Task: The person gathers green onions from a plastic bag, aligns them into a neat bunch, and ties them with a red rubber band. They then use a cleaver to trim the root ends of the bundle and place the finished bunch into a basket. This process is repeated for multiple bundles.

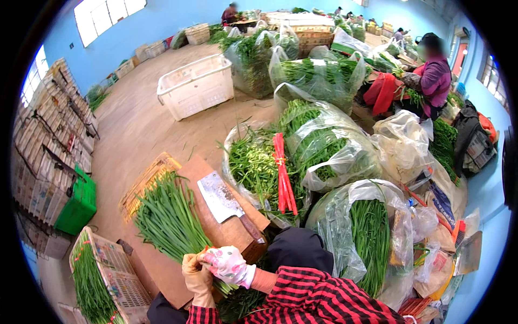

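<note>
A thick bunch of long green leafy stalks, which look like garlic chives, lies on a brown board. My left hand, in a tan glove, grips its stem end. Pressed to the same end is my right hand, in a white glove with a pink floral print. A bit of red tie shows between the fingers; pale stem ends stick out below the hands. Beyond the bunch, a cleaver with a stained blade and wooden handle rests on the board's right part.
A bundle of red ties lies over an open bag of green stalks. Plastic bags of greens stand at the right. A crate of tied bunches is at lower left. A white tub stands ahead; a co-worker sits at upper right.
</note>
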Demonstrator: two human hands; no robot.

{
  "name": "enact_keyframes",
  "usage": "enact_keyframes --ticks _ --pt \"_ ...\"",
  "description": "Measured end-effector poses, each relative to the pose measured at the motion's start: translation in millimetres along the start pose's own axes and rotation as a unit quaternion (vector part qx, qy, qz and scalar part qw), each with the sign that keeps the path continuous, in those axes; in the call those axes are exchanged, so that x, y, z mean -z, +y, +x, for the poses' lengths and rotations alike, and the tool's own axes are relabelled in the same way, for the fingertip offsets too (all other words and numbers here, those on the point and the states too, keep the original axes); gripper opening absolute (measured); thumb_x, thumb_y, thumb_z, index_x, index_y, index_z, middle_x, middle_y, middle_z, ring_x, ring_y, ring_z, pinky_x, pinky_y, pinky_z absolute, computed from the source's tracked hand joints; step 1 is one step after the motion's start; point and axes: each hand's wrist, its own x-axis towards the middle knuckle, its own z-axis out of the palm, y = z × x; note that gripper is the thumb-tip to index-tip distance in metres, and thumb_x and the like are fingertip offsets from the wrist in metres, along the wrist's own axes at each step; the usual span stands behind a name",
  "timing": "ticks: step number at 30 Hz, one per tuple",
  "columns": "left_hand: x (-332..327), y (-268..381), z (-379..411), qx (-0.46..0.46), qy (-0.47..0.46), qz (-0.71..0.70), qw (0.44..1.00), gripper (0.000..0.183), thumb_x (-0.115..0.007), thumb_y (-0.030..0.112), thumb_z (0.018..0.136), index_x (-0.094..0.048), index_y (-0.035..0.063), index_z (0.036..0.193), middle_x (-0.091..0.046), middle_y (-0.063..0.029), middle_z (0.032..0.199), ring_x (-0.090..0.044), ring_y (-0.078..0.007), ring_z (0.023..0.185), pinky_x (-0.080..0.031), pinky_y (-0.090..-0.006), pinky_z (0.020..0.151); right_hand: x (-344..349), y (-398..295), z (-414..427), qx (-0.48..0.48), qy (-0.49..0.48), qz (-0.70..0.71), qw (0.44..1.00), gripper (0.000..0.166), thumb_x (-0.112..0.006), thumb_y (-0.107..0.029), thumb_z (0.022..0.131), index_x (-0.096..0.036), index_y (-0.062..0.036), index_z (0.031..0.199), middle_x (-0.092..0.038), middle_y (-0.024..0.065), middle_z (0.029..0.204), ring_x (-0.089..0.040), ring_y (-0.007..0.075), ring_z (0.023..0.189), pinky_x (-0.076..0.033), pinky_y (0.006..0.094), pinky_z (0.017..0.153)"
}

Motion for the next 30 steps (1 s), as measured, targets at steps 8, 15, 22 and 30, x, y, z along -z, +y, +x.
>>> enact_keyframes --ticks 8,15,22,30 --pt "-9 11 9 -0.11 0.025 0.051 0.992 0.003 -0.069 0.003 0.083 -0.069 0.0011 0.085 -0.06 -0.0082 0.078 -0.055 -0.0175 0.069 -0.043 -0.029 0.062 17 25 6 -0.191 -0.011 0.044 0.981 0.033 -0.063 -0.015 0.085 -0.06 -0.0012 0.116 -0.065 0.0166 0.101 -0.063 0.0259 0.097 -0.049 0.0349 0.086" --pt "5 7 -2 -0.032 0.01 -0.033 0.999 0.009 -0.065 0.005 0.086 -0.069 -0.001 0.092 -0.056 -0.0047 0.08 -0.052 -0.0136 0.074 -0.042 -0.0267 0.068 13 13 14 -0.286 -0.08 0.279 0.913 0.019 -0.068 -0.014 0.084 -0.068 -0.0021 0.099 -0.062 0.0074 0.093 -0.062 0.0151 0.086 -0.05 0.0288 0.079" --pt "-1 11 -4 -0.011 0.046 -0.007 0.999 0.009 -0.067 0.006 0.084 -0.07 -0.0005 0.089 -0.058 -0.0031 0.076 -0.052 -0.0132 0.075 -0.042 -0.0265 0.068 -7 32 7 -0.291 -0.02 0.297 0.909 0.014 -0.068 -0.011 0.083 -0.067 0.0007 0.091 -0.061 0.0061 0.094 -0.06 0.0139 0.085 -0.049 0.0264 0.075" --pt "-3 17 -13 -0.011 0.114 0.035 0.993 0.01 -0.072 0.005 0.08 -0.074 0.003 0.089 -0.059 -0.0019 0.075 -0.053 -0.0119 0.072 -0.042 -0.0257 0.066 -9 24 5 -0.34 0.041 0.297 0.891 0.014 -0.07 -0.01 0.081 -0.067 0.0037 0.083 -0.061 0.0086 0.092 -0.059 0.0147 0.09 -0.046 0.0264 0.079"
